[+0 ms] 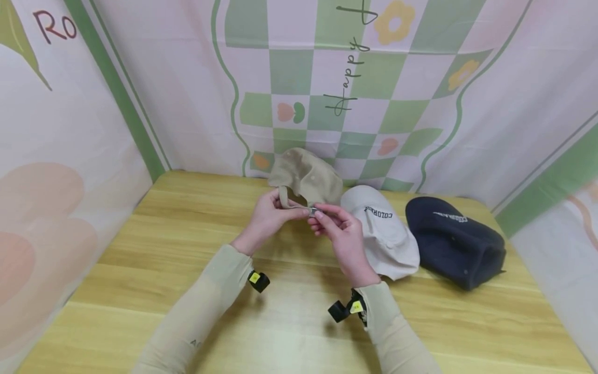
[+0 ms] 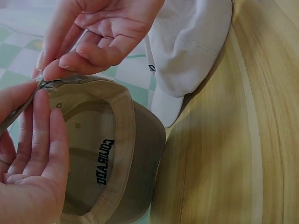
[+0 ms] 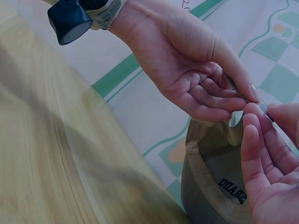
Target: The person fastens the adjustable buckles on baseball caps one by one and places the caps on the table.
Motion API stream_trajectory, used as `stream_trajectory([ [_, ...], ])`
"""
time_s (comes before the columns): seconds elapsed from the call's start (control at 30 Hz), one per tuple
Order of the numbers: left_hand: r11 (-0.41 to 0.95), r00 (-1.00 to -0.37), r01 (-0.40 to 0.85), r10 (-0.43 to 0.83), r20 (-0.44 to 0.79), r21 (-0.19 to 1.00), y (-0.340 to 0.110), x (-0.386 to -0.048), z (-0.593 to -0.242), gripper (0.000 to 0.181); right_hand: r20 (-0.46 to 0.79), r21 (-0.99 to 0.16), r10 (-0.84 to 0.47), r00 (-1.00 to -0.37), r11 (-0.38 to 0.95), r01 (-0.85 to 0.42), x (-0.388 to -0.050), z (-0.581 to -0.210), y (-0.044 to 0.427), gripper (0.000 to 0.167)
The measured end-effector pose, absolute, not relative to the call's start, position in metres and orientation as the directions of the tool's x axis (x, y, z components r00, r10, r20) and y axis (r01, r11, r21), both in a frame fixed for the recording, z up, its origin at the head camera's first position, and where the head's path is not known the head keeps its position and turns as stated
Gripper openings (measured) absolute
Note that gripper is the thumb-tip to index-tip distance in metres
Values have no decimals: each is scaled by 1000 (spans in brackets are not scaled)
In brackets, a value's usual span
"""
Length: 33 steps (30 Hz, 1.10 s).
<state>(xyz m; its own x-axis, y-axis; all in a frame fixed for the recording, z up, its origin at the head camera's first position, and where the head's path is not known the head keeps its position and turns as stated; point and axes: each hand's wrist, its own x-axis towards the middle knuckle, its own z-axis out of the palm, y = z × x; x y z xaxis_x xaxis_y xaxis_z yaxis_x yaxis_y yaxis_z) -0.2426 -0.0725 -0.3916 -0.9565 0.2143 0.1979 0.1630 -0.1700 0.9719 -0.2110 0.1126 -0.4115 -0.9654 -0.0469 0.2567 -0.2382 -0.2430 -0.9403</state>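
A khaki baseball cap (image 1: 308, 174) is held up near the back of the table, its opening turned towards me. My left hand (image 1: 268, 215) pinches the cap's back strap (image 1: 283, 197) between thumb and fingers. Close beside it, my right hand (image 1: 343, 231) pinches the strap's small metal buckle (image 1: 312, 212), and the fingertips of both hands nearly meet there. Dark lettering (image 2: 105, 161) shows on the inside of the crown in the left wrist view. How far the strap runs through the buckle is hidden by the fingers.
Right of my hands lies a white cap (image 1: 383, 231) with dark lettering, and beyond it a navy cap (image 1: 453, 241). The wooden table (image 1: 140, 249) meets a checked cloth backdrop (image 1: 327, 78) at the back and cloth at both sides.
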Motion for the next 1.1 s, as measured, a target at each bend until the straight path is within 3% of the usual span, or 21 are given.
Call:
stream_trajectory([
  [0.47,-133,-940,182,267,212,974,-73,-240,-389,43,246,-942,-66,-967,-251,-223,-211,-412,115,24],
  [0.63,-91,-934,171,303,191,981,-74,-240,-387,9,247,-945,-65,-967,-239,-225,-212,-411,116,24],
  [1.1,-70,-914,164,364,178,984,-71,-241,-389,16,250,-945,-66,-966,-236,-228,-212,-408,115,26],
])
